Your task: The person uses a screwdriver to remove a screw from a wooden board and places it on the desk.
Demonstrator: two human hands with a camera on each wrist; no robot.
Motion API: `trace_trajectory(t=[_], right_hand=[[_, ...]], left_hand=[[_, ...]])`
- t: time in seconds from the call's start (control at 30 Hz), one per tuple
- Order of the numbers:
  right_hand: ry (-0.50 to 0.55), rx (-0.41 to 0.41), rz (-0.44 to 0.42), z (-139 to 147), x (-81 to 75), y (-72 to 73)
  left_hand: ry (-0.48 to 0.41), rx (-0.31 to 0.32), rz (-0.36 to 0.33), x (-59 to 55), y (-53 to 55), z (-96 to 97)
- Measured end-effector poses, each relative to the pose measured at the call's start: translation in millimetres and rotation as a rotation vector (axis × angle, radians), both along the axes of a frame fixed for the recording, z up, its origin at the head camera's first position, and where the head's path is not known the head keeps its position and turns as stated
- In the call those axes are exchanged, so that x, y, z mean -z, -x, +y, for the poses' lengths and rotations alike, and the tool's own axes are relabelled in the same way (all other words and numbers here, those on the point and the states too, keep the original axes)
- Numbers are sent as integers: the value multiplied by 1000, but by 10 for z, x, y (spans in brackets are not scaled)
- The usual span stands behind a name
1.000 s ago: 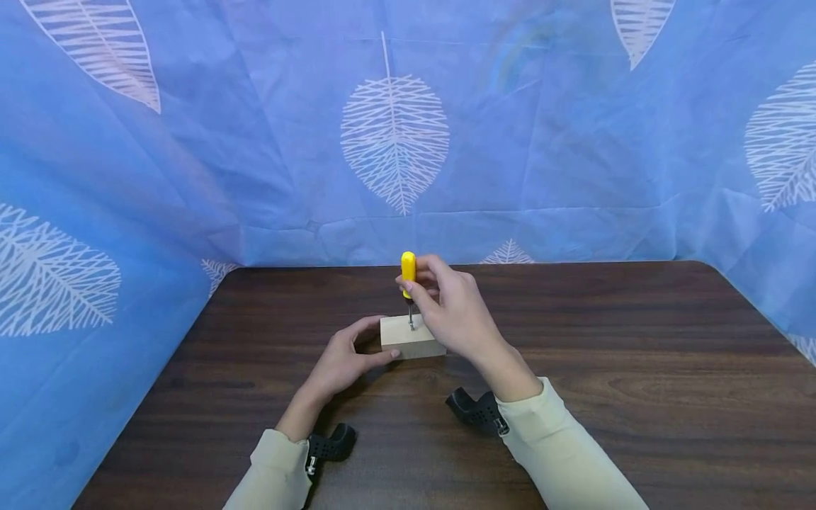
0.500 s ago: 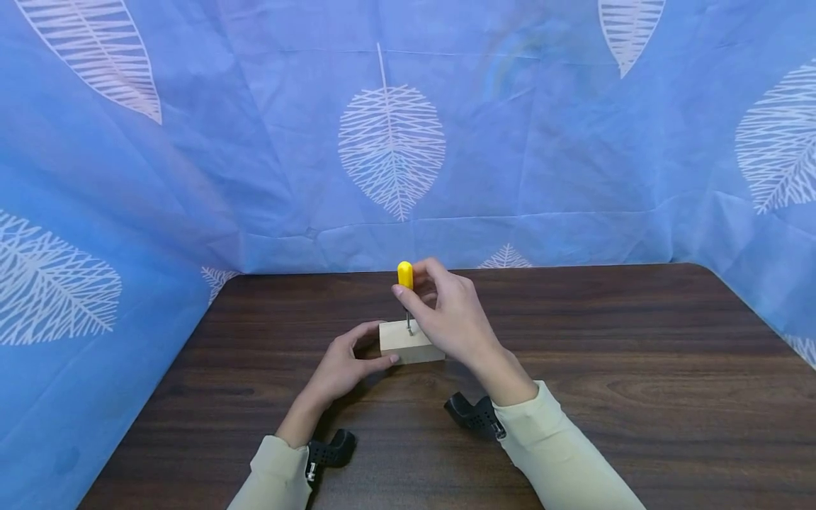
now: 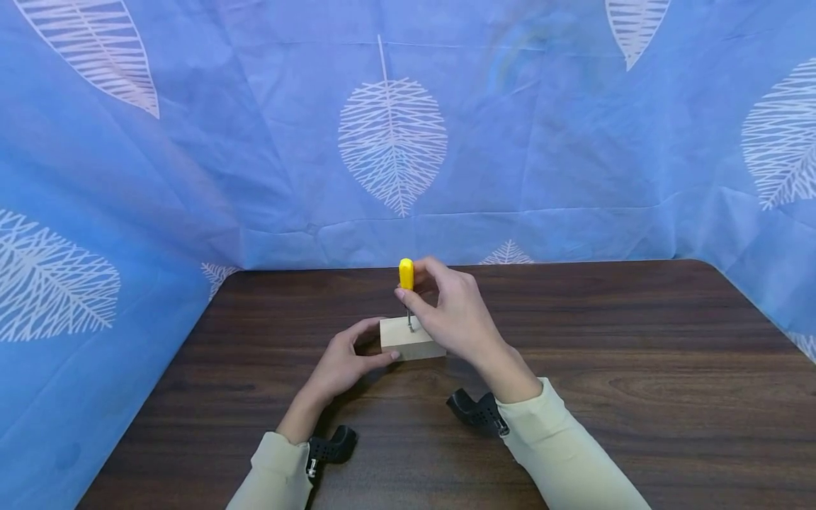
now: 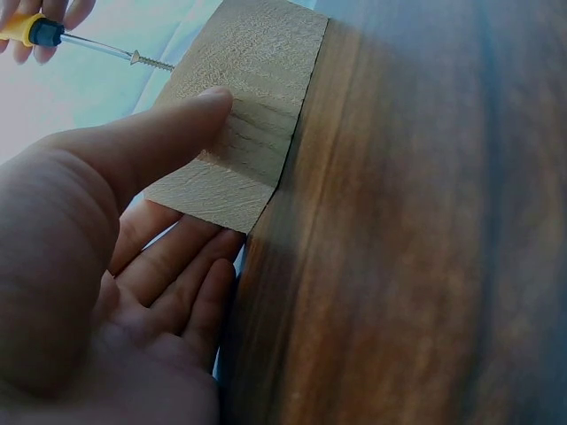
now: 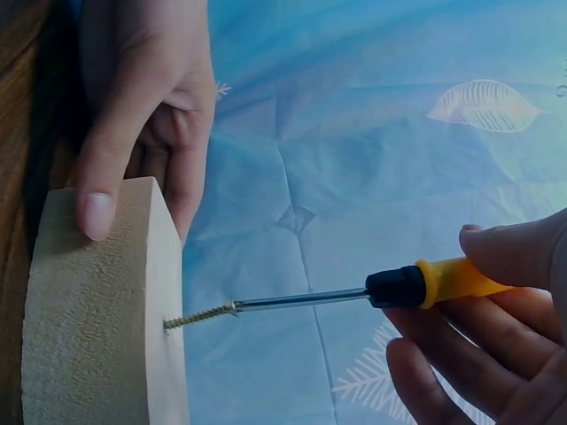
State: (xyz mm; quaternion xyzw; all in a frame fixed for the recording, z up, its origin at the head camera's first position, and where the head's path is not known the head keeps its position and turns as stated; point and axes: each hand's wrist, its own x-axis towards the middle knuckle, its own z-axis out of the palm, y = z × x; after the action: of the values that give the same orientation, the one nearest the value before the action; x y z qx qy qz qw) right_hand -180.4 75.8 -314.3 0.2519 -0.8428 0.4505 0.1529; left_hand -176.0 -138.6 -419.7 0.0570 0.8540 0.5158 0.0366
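A pale wooden block lies on the table, its left end gripped by my left hand. In the left wrist view the thumb presses the block's near side while the fingers reach behind its end. My right hand pinches the yellow handle of a screwdriver between thumb and fingers. The right wrist view shows the screwdriver's shaft meeting the head of a screw. That screw's point is in the top face of the block, with most of its thread standing out, slightly tilted.
The dark wood-grain table spreads out around the block. Behind it hangs a blue cloth with white leaf prints. Black camera mounts sit on both wrists, below the cuffs of the pale sleeves.
The right thumb and fingers have shifted a little on the yellow handle, and the screwdriver's tilt differs slightly. The left hand and block stay in place; the head view dipped and came back.
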Motion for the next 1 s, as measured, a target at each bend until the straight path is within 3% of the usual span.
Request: trace_trajectory(t=[0.37,0.63,1.0], right_hand=[[8,5,-8,-17,37,-8],[-5,-55,-13,18,-37,1],[22,12,-28,-23,28,-14]], left_hand=[[2,-4,-10,15,-6,-11],[4,-3,-6,-27,29,-17],[-4,-3,6,11,7,-10]])
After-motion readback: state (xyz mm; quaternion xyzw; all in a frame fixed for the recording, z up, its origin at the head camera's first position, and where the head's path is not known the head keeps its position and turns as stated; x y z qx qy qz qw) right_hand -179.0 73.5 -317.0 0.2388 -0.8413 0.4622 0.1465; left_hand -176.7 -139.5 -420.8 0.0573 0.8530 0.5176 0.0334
